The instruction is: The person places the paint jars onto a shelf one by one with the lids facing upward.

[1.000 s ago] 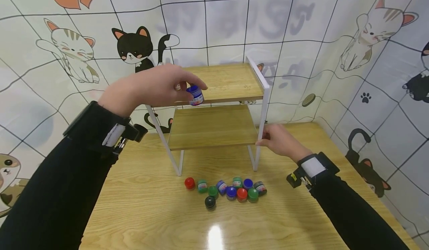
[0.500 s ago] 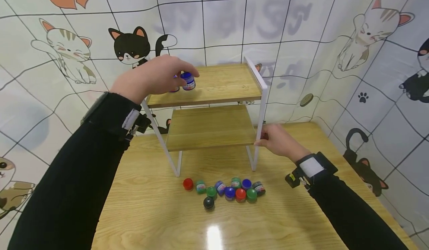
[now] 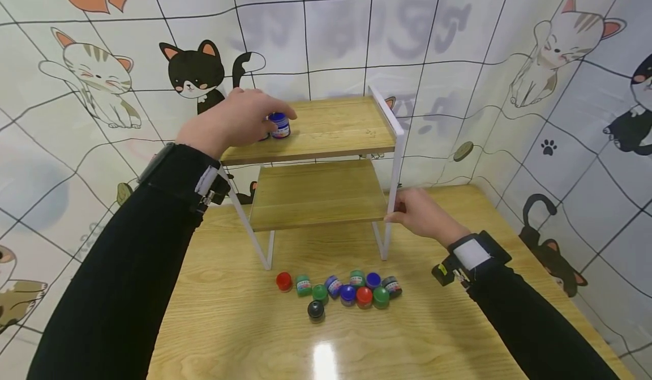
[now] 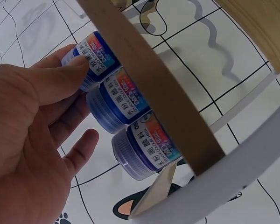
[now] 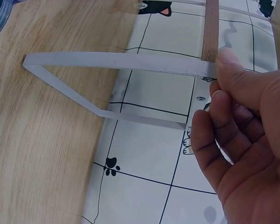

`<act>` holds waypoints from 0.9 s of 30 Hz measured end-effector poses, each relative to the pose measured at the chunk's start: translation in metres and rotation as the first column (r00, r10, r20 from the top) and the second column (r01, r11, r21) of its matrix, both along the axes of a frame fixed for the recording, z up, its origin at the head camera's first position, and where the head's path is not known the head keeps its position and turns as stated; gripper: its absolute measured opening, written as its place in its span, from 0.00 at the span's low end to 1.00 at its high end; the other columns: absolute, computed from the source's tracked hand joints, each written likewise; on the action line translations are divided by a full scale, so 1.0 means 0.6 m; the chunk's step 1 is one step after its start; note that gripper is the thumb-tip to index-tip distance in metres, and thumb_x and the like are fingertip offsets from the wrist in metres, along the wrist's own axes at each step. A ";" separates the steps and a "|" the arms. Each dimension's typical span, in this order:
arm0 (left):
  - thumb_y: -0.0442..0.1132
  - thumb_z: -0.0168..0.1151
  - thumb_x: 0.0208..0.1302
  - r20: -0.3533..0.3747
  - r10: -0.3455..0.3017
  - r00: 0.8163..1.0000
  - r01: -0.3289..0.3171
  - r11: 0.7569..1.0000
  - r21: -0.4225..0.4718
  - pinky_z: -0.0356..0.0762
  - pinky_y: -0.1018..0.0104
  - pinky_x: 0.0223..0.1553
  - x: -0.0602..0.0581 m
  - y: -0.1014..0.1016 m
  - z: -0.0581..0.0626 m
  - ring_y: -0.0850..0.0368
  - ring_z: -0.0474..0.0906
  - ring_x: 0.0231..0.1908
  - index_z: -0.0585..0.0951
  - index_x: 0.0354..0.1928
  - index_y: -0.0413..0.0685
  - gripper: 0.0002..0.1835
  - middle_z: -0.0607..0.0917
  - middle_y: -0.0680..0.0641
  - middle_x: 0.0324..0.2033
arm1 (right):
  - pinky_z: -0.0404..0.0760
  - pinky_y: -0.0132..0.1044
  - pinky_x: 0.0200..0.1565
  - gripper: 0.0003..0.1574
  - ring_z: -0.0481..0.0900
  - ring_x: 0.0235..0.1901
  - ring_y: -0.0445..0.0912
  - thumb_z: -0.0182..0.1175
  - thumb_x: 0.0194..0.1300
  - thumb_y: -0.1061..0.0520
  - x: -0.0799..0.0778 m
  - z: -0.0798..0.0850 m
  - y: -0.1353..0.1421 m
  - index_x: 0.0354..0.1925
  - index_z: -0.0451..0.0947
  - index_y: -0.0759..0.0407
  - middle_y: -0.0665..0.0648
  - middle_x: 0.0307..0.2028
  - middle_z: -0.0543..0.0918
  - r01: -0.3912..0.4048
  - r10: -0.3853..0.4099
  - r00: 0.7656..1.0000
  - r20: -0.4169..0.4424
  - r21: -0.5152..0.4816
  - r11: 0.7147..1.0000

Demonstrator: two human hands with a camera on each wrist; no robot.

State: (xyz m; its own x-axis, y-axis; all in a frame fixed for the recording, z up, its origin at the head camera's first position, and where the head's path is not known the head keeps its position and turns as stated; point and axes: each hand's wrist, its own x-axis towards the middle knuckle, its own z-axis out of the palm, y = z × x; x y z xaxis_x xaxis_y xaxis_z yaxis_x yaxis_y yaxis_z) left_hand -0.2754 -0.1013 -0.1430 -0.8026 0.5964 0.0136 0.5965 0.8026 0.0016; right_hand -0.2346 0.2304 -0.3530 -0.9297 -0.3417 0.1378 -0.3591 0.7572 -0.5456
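Note:
My left hand [image 3: 234, 120] pinches a blue-lidded paint jar [image 3: 280, 126] between thumb and fingers at the left of the top shelf [image 3: 336, 125]. The left wrist view has this jar [image 4: 97, 53] at the end of a row, with a middle paint jar [image 4: 123, 95] and a third paint jar [image 4: 151, 144] beside it along the shelf edge. From the head, my hand mostly hides those two. My right hand [image 3: 425, 216] grips the white metal frame [image 3: 397, 170] of the two-tier rack by the right end of its lower shelf [image 3: 316, 193].
Several more paint jars with red, green, blue and black lids lie in a loose cluster on the wooden table [image 3: 219, 312], in front of the rack; a black-lidded jar [image 3: 316, 311] is nearest. A cat-print sheet [image 3: 336, 40] covers the walls behind and at the sides.
My left hand has moved left and back with the paint jar, from in front of the top shelf's edge to beside the other jars on it. My right hand keeps its hold on the frame.

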 end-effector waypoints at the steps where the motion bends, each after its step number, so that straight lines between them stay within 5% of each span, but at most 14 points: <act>1: 0.33 0.51 0.70 -0.005 0.006 1.000 -0.006 1.000 0.001 0.50 0.40 0.64 -0.001 0.000 -0.001 0.42 0.64 0.59 0.73 0.64 0.54 0.22 0.76 0.41 0.58 | 0.75 0.39 0.29 0.06 0.73 0.25 0.46 0.67 0.59 0.59 0.000 0.001 0.000 0.32 0.80 0.62 0.54 0.25 0.81 0.001 -0.001 1.000 -0.001 0.002 1.000; 19: 0.35 0.52 0.70 -0.013 -0.001 1.000 0.001 1.000 0.016 0.56 0.41 0.61 -0.004 -0.002 -0.005 0.41 0.64 0.56 0.73 0.63 0.55 0.21 0.77 0.41 0.58 | 0.76 0.39 0.30 0.07 0.74 0.26 0.47 0.66 0.59 0.59 0.003 0.008 -0.005 0.34 0.80 0.62 0.55 0.26 0.81 0.012 -0.012 1.000 0.013 0.005 1.000; 27: 0.36 0.52 0.70 -0.026 -0.043 0.999 0.045 0.997 0.055 0.52 0.38 0.63 0.001 -0.001 0.000 0.41 0.60 0.63 0.71 0.65 0.55 0.22 0.74 0.42 0.61 | 0.76 0.39 0.31 0.07 0.74 0.27 0.47 0.66 0.60 0.59 0.002 0.005 -0.002 0.34 0.79 0.62 0.55 0.27 0.80 0.013 -0.013 0.999 0.033 0.004 1.000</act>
State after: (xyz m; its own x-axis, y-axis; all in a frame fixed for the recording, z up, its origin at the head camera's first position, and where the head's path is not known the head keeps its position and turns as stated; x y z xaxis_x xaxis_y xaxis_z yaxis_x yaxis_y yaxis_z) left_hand -0.2748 -0.1021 -0.1429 -0.7745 0.6290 0.0675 0.6317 0.7746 0.0300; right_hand -0.2334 0.2295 -0.3502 -0.9381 -0.3300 0.1055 -0.3310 0.7636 -0.5544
